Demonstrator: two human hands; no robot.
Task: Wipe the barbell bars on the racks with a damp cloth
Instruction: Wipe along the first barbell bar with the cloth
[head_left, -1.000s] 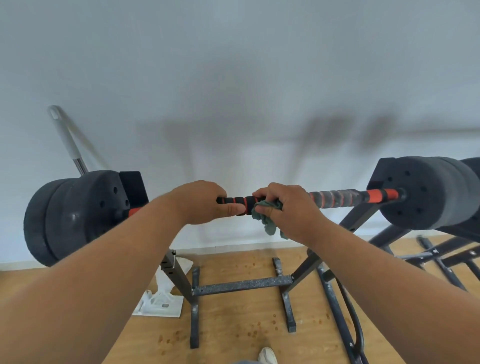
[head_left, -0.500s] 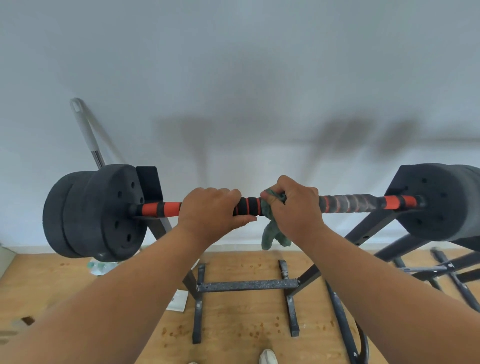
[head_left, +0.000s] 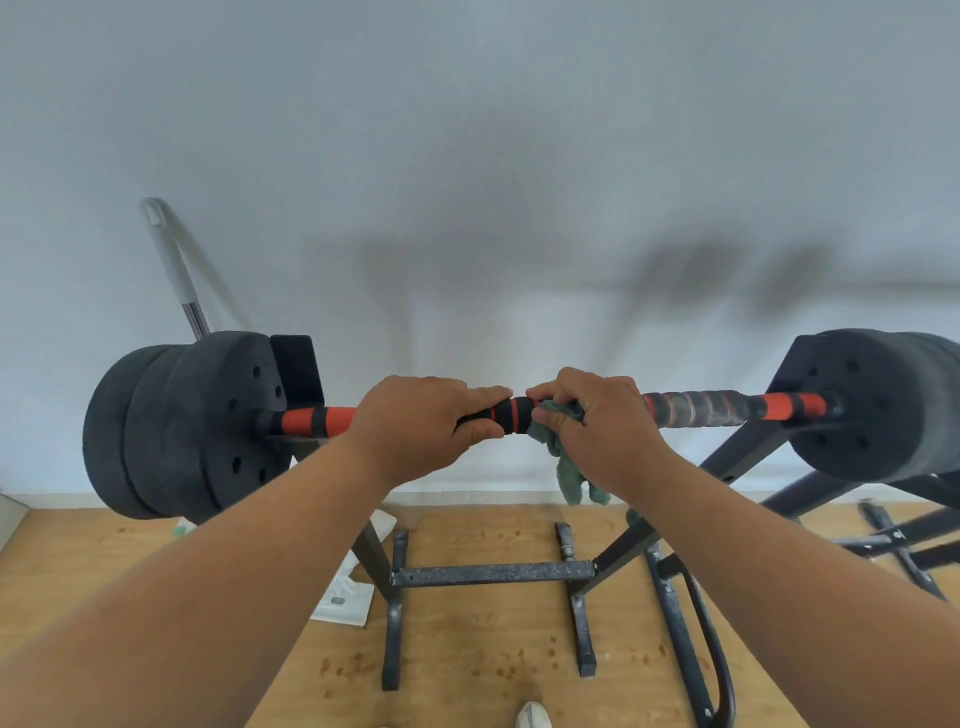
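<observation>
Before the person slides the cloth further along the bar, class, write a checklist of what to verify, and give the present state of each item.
1. Left hand grips the bar to steady it: ok.
2. Right hand holds the green cloth around the bar: ok.
3. Bar seated on the rack at both ends: cannot tell, the weight plates hide the cradles.
4. Stretch of bar to the right of the cloth free of obstacles: ok.
5. Cloth damp enough: cannot tell.
6. Loose cloth tail hangs clear of the rack: ok.
</observation>
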